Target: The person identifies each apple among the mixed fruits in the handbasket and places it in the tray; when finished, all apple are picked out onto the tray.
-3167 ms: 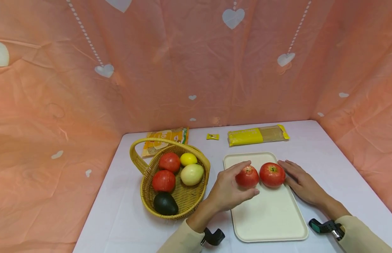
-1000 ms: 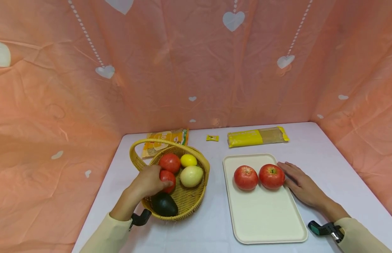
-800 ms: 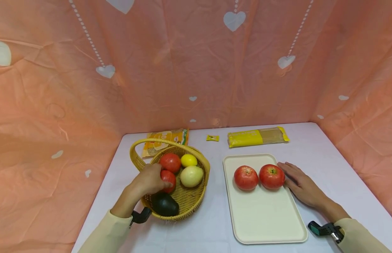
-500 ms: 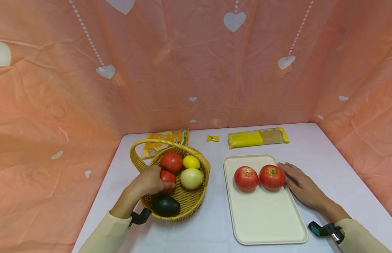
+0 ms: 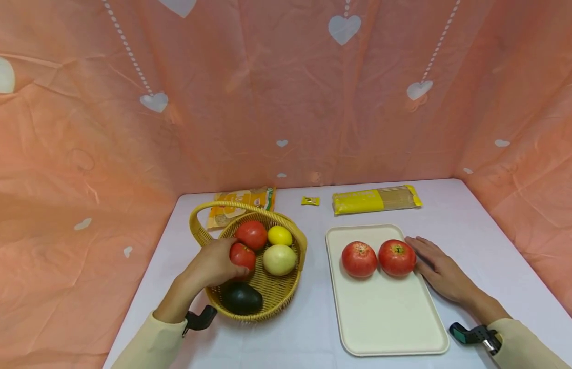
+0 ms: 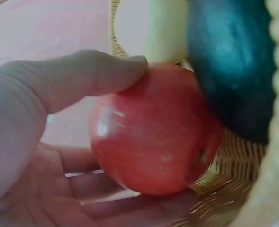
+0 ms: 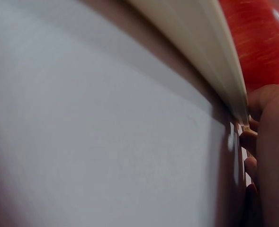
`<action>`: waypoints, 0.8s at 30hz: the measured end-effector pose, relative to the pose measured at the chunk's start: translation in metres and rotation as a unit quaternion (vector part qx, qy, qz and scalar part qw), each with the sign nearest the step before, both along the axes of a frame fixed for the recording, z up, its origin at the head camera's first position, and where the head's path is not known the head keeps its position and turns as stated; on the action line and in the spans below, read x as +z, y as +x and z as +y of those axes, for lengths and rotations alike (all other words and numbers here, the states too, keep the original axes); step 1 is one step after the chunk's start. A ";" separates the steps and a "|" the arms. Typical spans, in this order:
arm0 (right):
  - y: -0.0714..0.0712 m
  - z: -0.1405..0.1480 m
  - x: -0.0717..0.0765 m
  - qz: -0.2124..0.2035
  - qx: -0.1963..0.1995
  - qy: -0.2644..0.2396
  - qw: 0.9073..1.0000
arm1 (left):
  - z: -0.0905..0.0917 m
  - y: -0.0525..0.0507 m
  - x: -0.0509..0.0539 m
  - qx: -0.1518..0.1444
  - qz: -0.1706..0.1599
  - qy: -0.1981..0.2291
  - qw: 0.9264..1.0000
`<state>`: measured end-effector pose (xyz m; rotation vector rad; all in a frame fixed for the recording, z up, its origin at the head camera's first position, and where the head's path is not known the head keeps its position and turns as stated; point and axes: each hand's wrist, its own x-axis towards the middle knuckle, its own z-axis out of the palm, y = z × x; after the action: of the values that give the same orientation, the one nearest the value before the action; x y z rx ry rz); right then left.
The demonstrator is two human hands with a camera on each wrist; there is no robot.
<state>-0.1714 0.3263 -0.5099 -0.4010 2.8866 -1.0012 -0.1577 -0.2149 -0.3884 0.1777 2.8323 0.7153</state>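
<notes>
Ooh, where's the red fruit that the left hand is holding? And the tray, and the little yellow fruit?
Held red fruit (image 6: 153, 137): left wrist view, middle of its rounded side.
Tray (image 5: 392, 315): head view, bare flat bottom.
Yellow fruit (image 5: 280, 236): head view, middle of its upper side.

The table was viewed downward from the head. By close wrist views, basket (left) and tray (right) were shared.
</notes>
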 end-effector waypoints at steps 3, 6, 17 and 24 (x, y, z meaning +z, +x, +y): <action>0.000 0.000 -0.001 -0.002 0.000 -0.001 1.000 | -0.004 0.004 0.005 -0.011 0.016 0.017 1.000; -0.001 0.000 -0.001 -0.004 0.000 -0.001 1.000 | -0.007 0.009 0.011 -0.026 0.034 0.037 0.998; -0.001 0.000 0.000 -0.010 -0.003 0.003 1.000 | -0.018 0.028 0.014 -0.128 0.027 0.234 0.963; -0.001 0.000 -0.001 -0.009 -0.001 0.001 1.000 | -0.015 0.037 0.008 -0.156 -0.002 0.330 0.931</action>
<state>-0.1726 0.3268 -0.5105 -0.3859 2.8718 -0.9972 -0.1209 -0.2298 -0.3807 0.7044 2.3554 1.5404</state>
